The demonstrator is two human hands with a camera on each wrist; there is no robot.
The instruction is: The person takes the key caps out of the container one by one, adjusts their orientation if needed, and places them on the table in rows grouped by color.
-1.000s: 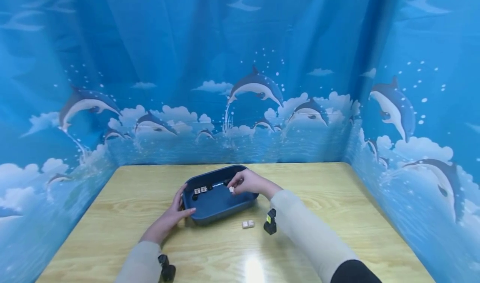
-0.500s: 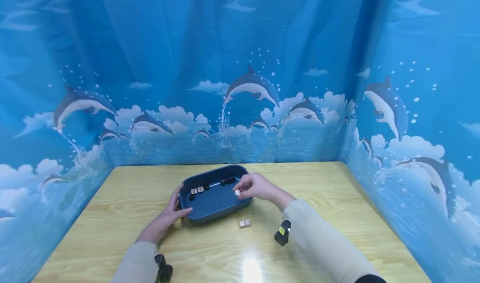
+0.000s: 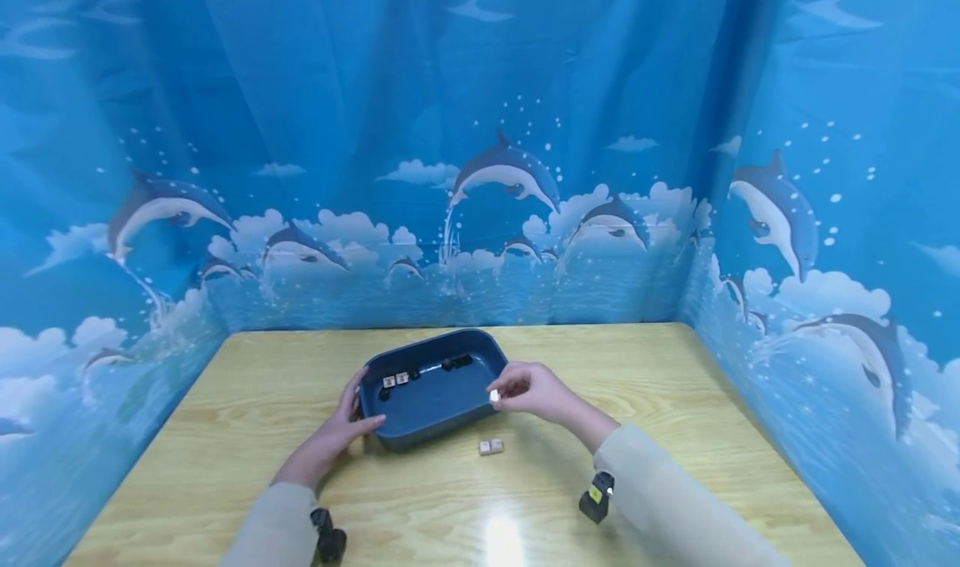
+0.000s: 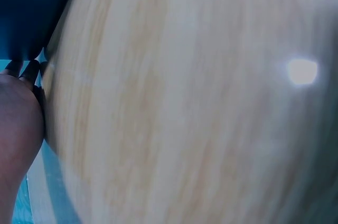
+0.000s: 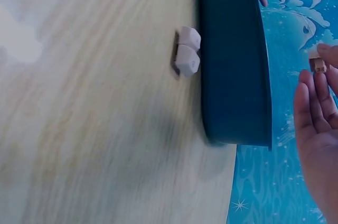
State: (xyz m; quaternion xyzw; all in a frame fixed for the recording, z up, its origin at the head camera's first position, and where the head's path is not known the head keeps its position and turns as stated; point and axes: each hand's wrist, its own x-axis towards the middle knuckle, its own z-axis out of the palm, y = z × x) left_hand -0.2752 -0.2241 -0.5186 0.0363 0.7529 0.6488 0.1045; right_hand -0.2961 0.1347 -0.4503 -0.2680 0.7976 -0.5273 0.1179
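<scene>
1 small white piece pinched in your R hand, by R end of blue tray. Your L hand grips tray's opp. end, 2 white caps inside nearby. 2 pale keycaps on tbl, btwn your hands, nearer R.

Right hand, cropped in its wrist view, partly hides a white piece; beyond its fingers, dark bits are too small to identify.
</scene>
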